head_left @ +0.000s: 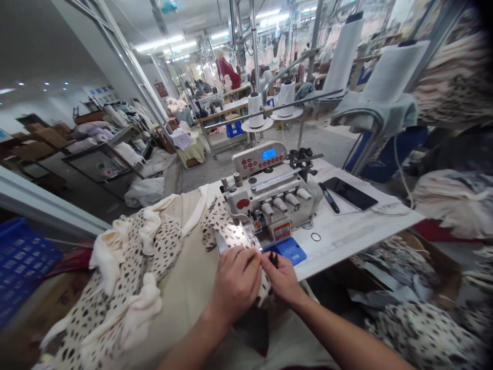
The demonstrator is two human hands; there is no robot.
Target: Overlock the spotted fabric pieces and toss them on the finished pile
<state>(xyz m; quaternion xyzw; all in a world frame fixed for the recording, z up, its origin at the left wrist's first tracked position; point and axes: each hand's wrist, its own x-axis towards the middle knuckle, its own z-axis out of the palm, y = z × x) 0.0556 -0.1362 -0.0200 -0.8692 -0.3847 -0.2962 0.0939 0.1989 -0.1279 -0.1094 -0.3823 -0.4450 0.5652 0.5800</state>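
Observation:
White cloth with dark spots (227,226) runs under the lit presser area of an overlock sewing machine (275,198). My left hand (236,282) is closed on this spotted cloth just in front of the machine, its fingers bent over the edge. Right beside it, my right hand (284,281) pinches the same cloth, thumb close to the left fingertips. A small black pointed thing (273,258) shows at the right fingers; its kind I cannot make out. Below the hands, a spotted end of the cloth (265,290) hangs down.
Spotted garment pieces (131,267) with cream fluffy parts lie heaped left. On the white table (335,236) are a phone (348,192), black snips (329,199) and a black ring (316,237). Thread cones (393,72) stand behind. Cloth scraps (423,329) fill the lower right; a blue crate (25,267) is left.

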